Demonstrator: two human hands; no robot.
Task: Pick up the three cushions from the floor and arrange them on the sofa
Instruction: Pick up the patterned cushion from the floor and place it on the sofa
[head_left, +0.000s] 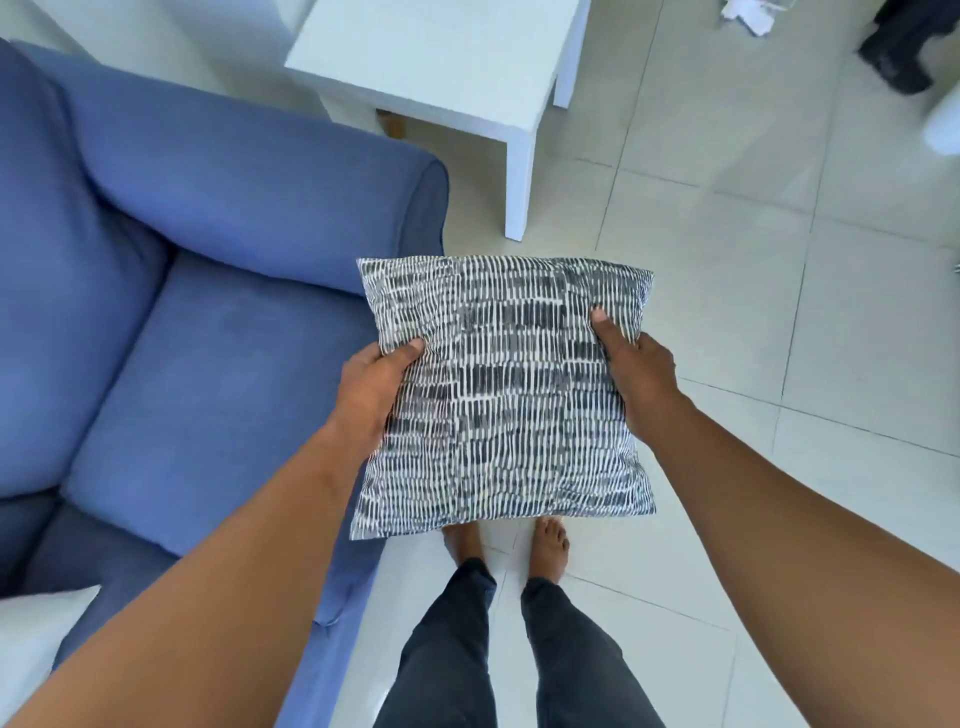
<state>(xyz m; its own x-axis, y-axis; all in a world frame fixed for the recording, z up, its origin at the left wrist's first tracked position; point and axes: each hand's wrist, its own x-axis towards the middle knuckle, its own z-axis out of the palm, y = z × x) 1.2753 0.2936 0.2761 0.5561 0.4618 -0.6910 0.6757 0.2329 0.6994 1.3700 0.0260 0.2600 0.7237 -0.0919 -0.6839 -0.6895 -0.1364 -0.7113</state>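
A square cushion (506, 395) with a black-and-white dashed pattern hangs in the air in front of me, held flat by both hands. My left hand (371, 387) grips its left edge, thumb on top. My right hand (636, 371) grips its right edge, thumb pressed into the fabric. The cushion hovers over the floor just right of the blue sofa (208, 364), overlapping the seat's front corner. A white cushion (36, 639) shows at the lower left on the sofa, mostly cut off by the frame.
A white side table (441, 62) stands beyond the sofa's armrest (270, 208). Pale floor tiles (779, 338) spread to the right. Dark objects (904, 47) and white scraps lie at the far upper right. My bare feet stand below the cushion.
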